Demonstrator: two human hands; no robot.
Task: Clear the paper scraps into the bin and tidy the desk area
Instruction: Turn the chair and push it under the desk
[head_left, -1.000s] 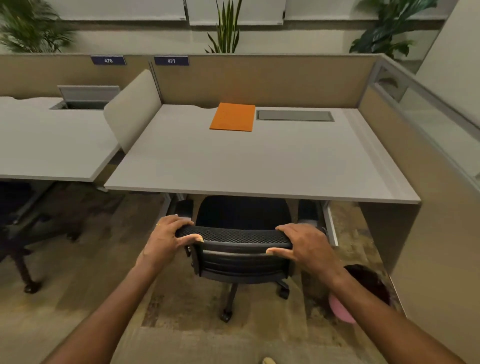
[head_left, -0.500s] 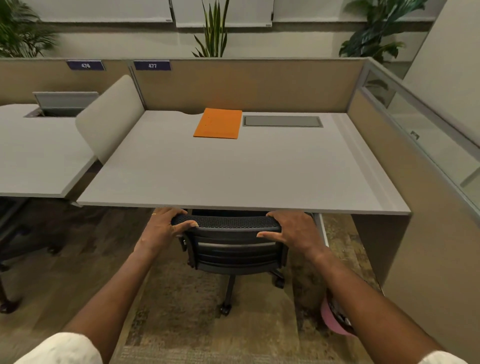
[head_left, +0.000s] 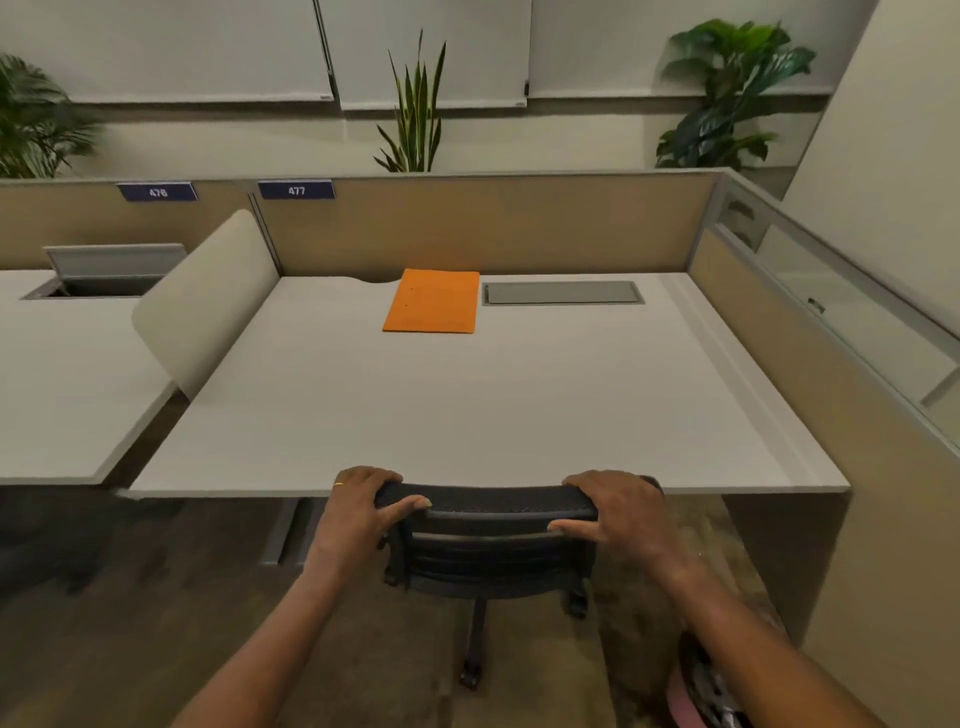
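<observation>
A black mesh office chair (head_left: 488, 551) stands pushed in under the front edge of the pale grey desk (head_left: 467, 415). My left hand (head_left: 363, 514) grips the left end of the chair's backrest top. Over the right end my right hand (head_left: 618, 514) is closed the same way. An orange folder (head_left: 432, 301) lies flat at the back of the desk. A pink bin (head_left: 696, 696) sits on the floor at the lower right, partly hidden by my right forearm. No paper scraps show on the desk.
A grey cable hatch (head_left: 562, 293) is set in the desk beside the folder. Beige partitions (head_left: 483, 223) close the back and right sides. A curved white divider (head_left: 208, 296) separates the neighbouring desk (head_left: 67, 374) on the left. Plants stand behind the partition.
The chair has rolled forward under the desk with both hands on its backrest. My view has come closer to the desk and tilted up.
</observation>
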